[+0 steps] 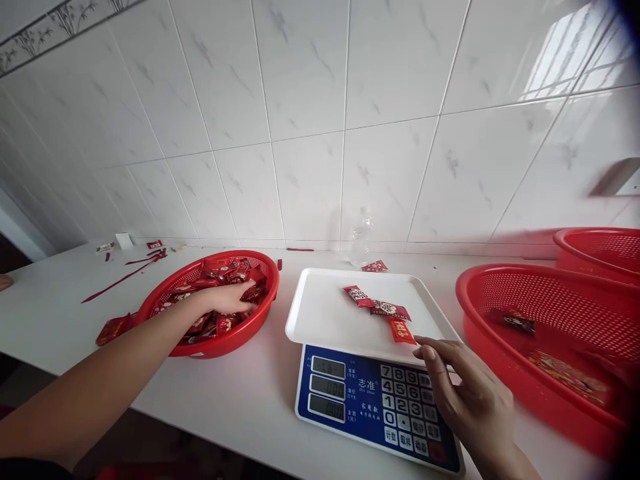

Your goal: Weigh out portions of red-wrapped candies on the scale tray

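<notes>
My left hand (233, 299) reaches into a red plastic basket (273, 283) full of small red candy packets (227, 325). Its fingers look spread among the packets, with the tips partly hidden. On the right, my right hand (467, 383) hovers at the front edge of the white tray (320, 313) of a blue digital scale (370, 400). Its index finger stretches toward a bright red packet (401, 331), and nothing shows in the hand. Two darker red packets, a middle one (390, 310) and a rear one (358, 296), also lie on the tray.
Another red basket (500, 273) with a few packets stands at right, a further basket (595, 237) behind it. A clear plastic bottle (363, 237) stands against the tiled wall. Red scraps (145, 260) lie at left. Another person's hand (5, 281) shows at the left edge.
</notes>
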{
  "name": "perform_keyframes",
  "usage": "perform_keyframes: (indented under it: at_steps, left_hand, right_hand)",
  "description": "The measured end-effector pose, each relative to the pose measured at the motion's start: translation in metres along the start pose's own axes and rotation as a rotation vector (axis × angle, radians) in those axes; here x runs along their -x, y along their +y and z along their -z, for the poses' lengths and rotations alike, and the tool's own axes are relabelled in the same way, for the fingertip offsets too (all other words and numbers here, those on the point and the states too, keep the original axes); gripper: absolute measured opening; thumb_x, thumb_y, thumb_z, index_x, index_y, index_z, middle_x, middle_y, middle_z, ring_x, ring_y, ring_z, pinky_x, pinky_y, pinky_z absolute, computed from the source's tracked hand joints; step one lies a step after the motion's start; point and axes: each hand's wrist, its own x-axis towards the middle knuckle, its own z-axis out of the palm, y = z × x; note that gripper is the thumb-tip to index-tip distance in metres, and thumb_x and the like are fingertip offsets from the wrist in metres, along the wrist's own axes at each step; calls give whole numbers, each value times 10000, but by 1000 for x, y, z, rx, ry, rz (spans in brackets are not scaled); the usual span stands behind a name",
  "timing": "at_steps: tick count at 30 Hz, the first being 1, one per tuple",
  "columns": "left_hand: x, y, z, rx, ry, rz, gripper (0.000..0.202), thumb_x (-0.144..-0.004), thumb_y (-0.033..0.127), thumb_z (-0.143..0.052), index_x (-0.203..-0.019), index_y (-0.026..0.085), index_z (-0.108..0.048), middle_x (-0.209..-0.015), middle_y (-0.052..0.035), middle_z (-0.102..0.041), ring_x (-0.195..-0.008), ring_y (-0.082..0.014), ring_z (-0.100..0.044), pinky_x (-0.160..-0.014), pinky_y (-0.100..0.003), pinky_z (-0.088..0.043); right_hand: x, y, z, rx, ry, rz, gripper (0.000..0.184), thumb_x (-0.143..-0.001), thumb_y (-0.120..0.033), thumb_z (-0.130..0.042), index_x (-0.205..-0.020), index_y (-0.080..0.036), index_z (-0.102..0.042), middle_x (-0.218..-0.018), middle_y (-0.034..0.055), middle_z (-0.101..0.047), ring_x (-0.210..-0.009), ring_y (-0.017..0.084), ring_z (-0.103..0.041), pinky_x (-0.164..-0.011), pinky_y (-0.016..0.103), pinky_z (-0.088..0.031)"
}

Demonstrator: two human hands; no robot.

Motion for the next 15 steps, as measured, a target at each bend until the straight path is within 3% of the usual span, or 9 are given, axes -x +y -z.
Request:
perform_keyframes:
  at_steps: [3, 6, 9, 12, 15]
  left_hand:
    - [5, -14, -14, -41, -70, 63, 744, -587, 419, -700, -1286, 227, -536, -1075, -137, -707, -833, -336, -682, -674, -364, -499]
    - [-2, -20, -24, -38, -42, 37, 408, -645, 351, -634, -1039, 250, -646, -998, -94, -713, -807, -298, -666, -658, -333, -473]
    - [-13, -26, -23, -10, 11, -8, 140, -720, 343, -551, -761, 237, -634, -800, -38, -699, -736, -239, -642, -647, -294, -447]
    - [-18, -33, -13, 14, 100, -21, 190, -748, 389, -513, -677, 229, -587, -684, -16, -643, -662, -211, -598, -608, -279, -419]
    - [-16, -36, 0, 54, 206, -25, 227, -766, 423, -477, -695, 228, -567, -706, -8, -628, -678, -200, -579, -618, -273, -412]
  right_hand:
    - [0, 1, 0, 6, -1, 4, 110, -924, -239, -500, -917, -221, -609, -698, -1, -649, -588, 126, -618, -575, 240, -495]
    - [1, 2, -2, 11, 0, 7, 119, -928, -239, -496, -890, -218, -607, -718, 4, -657, -582, 120, -614, -574, 231, -496]
    - [1, 3, -3, 16, 5, -3, 132, -927, -239, -496, -851, -215, -601, -736, 11, -668, -581, 120, -615, -562, 227, -493]
    - [2, 3, -3, 18, 5, -11, 136, -925, -252, -501, -852, -215, -610, -726, 6, -667, -568, 118, -616, -546, 224, -486]
    - [1, 2, -2, 25, -1, -25, 153, -925, -276, -498, -843, -220, -616, -736, 7, -676, -545, 121, -611, -537, 231, -486]
